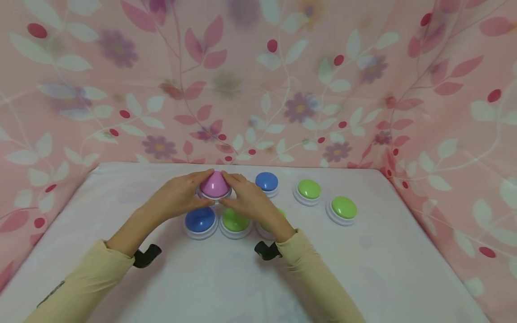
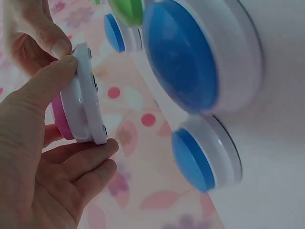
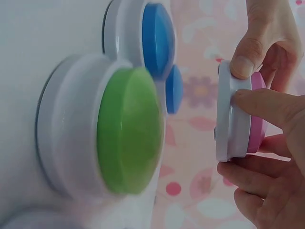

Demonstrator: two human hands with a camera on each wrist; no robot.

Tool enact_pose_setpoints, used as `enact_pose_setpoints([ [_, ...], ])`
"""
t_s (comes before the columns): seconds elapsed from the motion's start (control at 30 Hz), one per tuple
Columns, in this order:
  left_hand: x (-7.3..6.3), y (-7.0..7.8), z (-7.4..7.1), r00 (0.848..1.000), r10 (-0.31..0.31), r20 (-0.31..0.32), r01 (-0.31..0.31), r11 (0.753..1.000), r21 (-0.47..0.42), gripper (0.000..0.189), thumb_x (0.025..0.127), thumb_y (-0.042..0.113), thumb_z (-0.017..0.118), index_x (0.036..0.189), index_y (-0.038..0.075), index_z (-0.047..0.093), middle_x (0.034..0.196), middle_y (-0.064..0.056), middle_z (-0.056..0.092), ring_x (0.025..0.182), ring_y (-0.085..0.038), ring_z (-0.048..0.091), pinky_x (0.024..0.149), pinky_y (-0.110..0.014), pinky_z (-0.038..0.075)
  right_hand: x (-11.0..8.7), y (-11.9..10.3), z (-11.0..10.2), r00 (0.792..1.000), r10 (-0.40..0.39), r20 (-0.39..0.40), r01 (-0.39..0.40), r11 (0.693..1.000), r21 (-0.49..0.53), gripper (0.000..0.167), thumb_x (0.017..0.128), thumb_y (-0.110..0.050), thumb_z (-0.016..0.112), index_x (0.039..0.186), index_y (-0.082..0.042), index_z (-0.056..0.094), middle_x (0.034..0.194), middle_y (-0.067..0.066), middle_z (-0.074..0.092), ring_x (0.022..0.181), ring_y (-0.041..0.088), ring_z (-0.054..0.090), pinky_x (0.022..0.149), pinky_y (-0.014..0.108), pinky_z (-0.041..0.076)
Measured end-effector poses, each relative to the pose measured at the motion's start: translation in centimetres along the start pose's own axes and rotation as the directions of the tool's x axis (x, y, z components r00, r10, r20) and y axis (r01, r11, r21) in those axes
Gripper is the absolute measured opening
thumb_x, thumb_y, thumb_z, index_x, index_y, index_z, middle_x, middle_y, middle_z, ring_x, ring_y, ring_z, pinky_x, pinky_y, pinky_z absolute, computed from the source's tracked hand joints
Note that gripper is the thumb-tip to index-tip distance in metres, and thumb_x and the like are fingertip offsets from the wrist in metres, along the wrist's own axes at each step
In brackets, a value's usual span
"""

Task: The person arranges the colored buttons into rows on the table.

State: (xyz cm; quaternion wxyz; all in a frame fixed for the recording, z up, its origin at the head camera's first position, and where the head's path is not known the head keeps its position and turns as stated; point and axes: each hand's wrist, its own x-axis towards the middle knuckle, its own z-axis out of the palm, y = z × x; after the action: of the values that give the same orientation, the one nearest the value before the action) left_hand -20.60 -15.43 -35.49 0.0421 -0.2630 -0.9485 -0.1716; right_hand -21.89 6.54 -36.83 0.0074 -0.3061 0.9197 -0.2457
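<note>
Both hands hold a pink push button [image 1: 215, 185] with a white round base, raised off the table. My left hand [image 1: 175, 195] grips its left side and my right hand [image 1: 249, 199] its right side, thumbs near each other on the white base [image 2: 78, 105]. The button is tilted, and small feet show on its underside in the left wrist view. Just in front of the hands sit a blue button [image 1: 200, 220] and a green button [image 1: 236, 220]. Another green button is partly hidden under the right wrist.
Behind the right hand stands a blue button [image 1: 266, 181]. Two green buttons [image 1: 308, 189] [image 1: 344, 207] are to its right. The left wrist view shows a further blue button [image 2: 193, 160]. White cloth covers the table [image 1: 194, 287]; a floral curtain [image 1: 258, 80] surrounds its back and sides.
</note>
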Motion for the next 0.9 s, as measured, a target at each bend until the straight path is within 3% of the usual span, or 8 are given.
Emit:
enact_pose_setpoints([
  [0.2, 2.1, 1.9, 1.1, 0.998, 0.066, -0.010, -0.066, 0.998, -0.012, 0.084, 0.080, 0.034, 0.083, 0.147, 0.000, 0.043, 0.137, -0.023, 0.057, 0.118, -0.037, 0.062, 0.093, -0.049, 0.053, -1.6, 2.3, -1.3, 1.000, 0.028, -0.013, -0.028, 1.000, 0.007, 0.076, 0.092, -0.034, 0.070, 0.155, -0.013, 0.033, 0.147, 0.012, 0.048, 0.130, 0.026, 0.053, 0.104, 0.040, 0.047],
  [0.33, 3.3, 3.0, 1.7, 0.997, 0.078, 0.007, -0.078, 0.997, -0.025, 0.083, 0.082, 0.035, 0.081, 0.148, 0.002, 0.042, 0.139, -0.022, 0.056, 0.121, -0.036, 0.060, 0.094, -0.048, 0.053, -2.5, 3.6, -2.2, 0.999, 0.044, -0.010, -0.044, 0.999, 0.023, 0.076, 0.092, -0.033, 0.071, 0.155, -0.012, 0.033, 0.148, 0.014, 0.047, 0.131, 0.027, 0.052, 0.106, 0.042, 0.046],
  [0.63, 5.2, 5.1, 2.8, 0.993, 0.116, 0.022, -0.116, 0.993, -0.030, 0.083, 0.084, 0.039, 0.078, 0.150, 0.005, 0.041, 0.139, -0.021, 0.056, 0.122, -0.036, 0.060, 0.098, -0.051, 0.050, -4.5, 6.2, -3.8, 0.999, -0.010, -0.053, 0.011, 0.999, 0.030, 0.075, 0.091, -0.026, 0.073, 0.153, -0.006, 0.036, 0.143, 0.017, 0.051, 0.128, 0.030, 0.055, 0.105, 0.043, 0.046],
  [0.9, 6.5, 7.1, 3.7, 0.988, 0.113, 0.108, -0.103, 0.990, -0.096, 0.088, 0.084, 0.041, 0.077, 0.154, 0.009, 0.034, 0.147, -0.017, 0.048, 0.131, -0.034, 0.053, 0.105, -0.052, 0.044, -6.7, 8.1, -5.1, 0.998, 0.025, -0.057, -0.023, 0.999, 0.042, 0.074, 0.091, -0.027, 0.073, 0.153, -0.010, 0.037, 0.146, 0.013, 0.050, 0.132, 0.028, 0.051, 0.107, 0.045, 0.044],
])
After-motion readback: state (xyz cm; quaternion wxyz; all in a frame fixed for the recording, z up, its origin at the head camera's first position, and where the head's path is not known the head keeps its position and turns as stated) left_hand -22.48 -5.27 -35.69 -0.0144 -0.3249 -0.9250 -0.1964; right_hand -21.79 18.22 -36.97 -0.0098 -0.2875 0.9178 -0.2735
